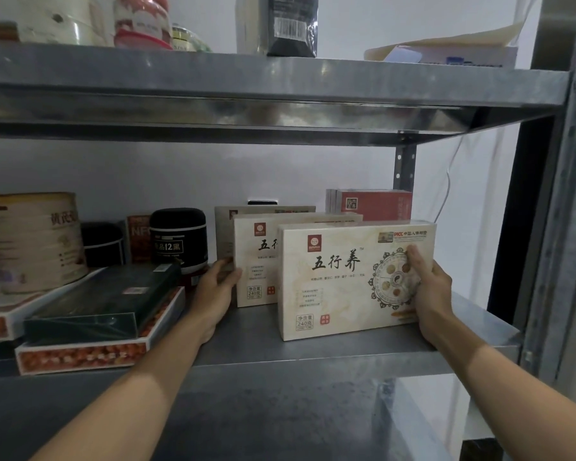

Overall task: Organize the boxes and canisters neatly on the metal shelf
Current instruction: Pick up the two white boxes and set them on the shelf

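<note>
Right hand (pixel 431 287) grips front cream box (pixel 340 281), left hand (pixel 215 291) holds second box (pixel 255 261).

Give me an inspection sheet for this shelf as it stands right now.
Surface: metal shelf, bare grey sheet in front.
Job's things: front cream box upright at right, second cream box behind it; black canister, cream canister left; dark green box flat on patterned box.
Clutter: black bag on upper shelf.
Hands: left hand grips second cream box's edge; right hand grips front cream box.
Cables: white cable hanging behind, right.
Surroundings: white wall.
</note>
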Demonstrator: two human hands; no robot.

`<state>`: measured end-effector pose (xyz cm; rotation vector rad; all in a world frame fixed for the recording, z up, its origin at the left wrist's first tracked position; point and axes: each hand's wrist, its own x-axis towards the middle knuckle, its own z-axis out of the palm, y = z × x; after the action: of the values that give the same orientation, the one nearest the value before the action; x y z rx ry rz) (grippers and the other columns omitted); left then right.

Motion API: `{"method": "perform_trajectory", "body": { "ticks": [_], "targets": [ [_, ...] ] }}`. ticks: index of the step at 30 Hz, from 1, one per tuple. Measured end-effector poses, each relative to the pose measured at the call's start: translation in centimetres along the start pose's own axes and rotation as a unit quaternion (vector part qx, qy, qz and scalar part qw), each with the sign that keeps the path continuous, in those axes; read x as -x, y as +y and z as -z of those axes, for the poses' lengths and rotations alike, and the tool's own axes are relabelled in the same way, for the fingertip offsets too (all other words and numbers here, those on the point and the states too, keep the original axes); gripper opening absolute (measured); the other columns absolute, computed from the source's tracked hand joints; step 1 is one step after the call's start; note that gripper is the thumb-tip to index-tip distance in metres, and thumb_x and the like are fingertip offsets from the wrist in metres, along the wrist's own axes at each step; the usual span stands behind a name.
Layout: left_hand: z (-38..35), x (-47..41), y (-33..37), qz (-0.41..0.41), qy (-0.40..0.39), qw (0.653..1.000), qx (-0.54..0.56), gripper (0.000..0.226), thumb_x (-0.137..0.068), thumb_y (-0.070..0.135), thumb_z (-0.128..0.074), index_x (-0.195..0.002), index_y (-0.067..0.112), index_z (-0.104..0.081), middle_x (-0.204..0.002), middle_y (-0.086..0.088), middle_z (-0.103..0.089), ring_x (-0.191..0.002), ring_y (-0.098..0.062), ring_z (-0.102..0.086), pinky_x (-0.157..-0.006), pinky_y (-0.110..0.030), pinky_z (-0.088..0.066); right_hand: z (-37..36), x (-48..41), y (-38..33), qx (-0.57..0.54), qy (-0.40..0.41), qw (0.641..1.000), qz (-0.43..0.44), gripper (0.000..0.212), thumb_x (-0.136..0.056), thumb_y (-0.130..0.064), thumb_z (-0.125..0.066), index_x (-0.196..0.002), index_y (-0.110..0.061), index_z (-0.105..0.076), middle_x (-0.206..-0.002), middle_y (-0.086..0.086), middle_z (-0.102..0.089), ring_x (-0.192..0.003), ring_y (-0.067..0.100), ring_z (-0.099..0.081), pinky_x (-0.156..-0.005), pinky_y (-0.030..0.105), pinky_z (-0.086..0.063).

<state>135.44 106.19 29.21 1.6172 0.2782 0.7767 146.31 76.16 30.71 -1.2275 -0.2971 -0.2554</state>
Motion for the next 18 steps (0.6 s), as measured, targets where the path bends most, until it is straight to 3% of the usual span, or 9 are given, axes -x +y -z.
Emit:
{"method": "perform_trajectory", "body": {
  "ticks": [2,4,8,10,12,15,18],
  "targets": [
    [0.2,0.3,0.3,0.003,-0.009,1.0,0.018,0.02,-0.095,0.034,-0.059,-0.115,0.037,-0.058,-0.121,0.002,-0.064,-0.117,-0.02,-0.058,-0.105,-0.048,-0.044,-0.5,0.1,0.2,0.0,-0.004,1.0,-0.002,0.025,-0.091,-0.046,-0.063,-0.1,-0.023,-0.066,-0.096,0.004,-0.076,-0.085,0.029,-0.073,-0.047,0.026,-0.057],
    [0.4,0.8,0.8,-0.004,-0.03,0.999,0.029,0.02,-0.089,0.047,-0.062,-0.109,0.044,-0.059,-0.121,0.005,-0.065,-0.117,-0.017,-0.058,-0.107,-0.049,-0.042,-1.1,0.1,0.6,0.012,-0.006,1.0,-0.001,0.025,-0.09,-0.05,-0.063,-0.1,-0.027,-0.065,-0.098,0.002,-0.076,-0.088,0.028,-0.073,-0.049,0.028,-0.059],
    [0.7,1.9,1.3,-0.01,-0.076,0.997,0.019,0.09,-0.064,0.07,-0.071,-0.143,0.038,-0.039,-0.139,0.007,-0.051,-0.13,-0.015,-0.045,-0.114,-0.05,-0.032,-2.4,0.1,1.5,0.013,-0.024,1.0,-0.001,0.04,-0.087,-0.055,-0.065,-0.115,-0.026,-0.066,-0.104,-0.001,-0.076,-0.096,0.026,-0.073,-0.077,0.043,-0.061],
    [1.0,2.3,1.4,-0.007,-0.115,0.993,0.025,0.119,-0.043,0.077,-0.077,-0.146,0.04,-0.032,-0.139,0.009,-0.051,-0.132,-0.016,-0.042,-0.114,-0.048,-0.031,-3.4,0.2,1.8,0.013,-0.045,0.999,-0.009,0.045,-0.088,-0.053,-0.064,-0.122,-0.023,-0.065,-0.105,-0.003,-0.076,-0.098,0.021,-0.073,-0.087,0.043,-0.058],
    [1.2,2.6,1.5,-0.005,-0.151,0.988,0.038,0.125,-0.033,0.07,-0.085,-0.144,0.042,-0.034,-0.127,0.014,-0.059,-0.123,-0.015,-0.052,-0.106,-0.044,-0.041,-4.4,0.4,2.1,0.026,-0.068,0.997,-0.014,0.047,-0.088,-0.057,-0.063,-0.123,-0.025,-0.064,-0.105,-0.004,-0.076,-0.098,0.02,-0.072,-0.09,0.044,-0.057],
    [1.3,2.7,1.5,0.007,-0.163,0.986,0.026,0.1,-0.041,0.041,-0.091,-0.131,0.038,-0.046,-0.111,0.011,-0.071,-0.106,-0.014,-0.067,-0.084,-0.034,-0.055,-6.1,0.6,2.3,0.029,-0.101,0.994,-0.024,0.045,-0.088,-0.054,-0.064,-0.123,-0.026,-0.062,-0.105,-0.005,-0.076,-0.096,0.017,-0.073,-0.088,0.043,-0.057],
    [1.3,2.7,1.5,0.007,-0.147,0.989,0.021,0.089,-0.049,0.019,-0.095,-0.126,0.029,-0.051,-0.11,0.005,-0.073,-0.102,-0.016,-0.07,-0.082,-0.037,-0.058,-7.0,0.7,2.5,0.024,-0.124,0.992,-0.028,0.041,-0.087,-0.048,-0.065,-0.122,-0.027,-0.061,-0.104,-0.006,-0.075,-0.095,0.013,-0.071,-0.087,0.036,-0.055]
  ]
}}
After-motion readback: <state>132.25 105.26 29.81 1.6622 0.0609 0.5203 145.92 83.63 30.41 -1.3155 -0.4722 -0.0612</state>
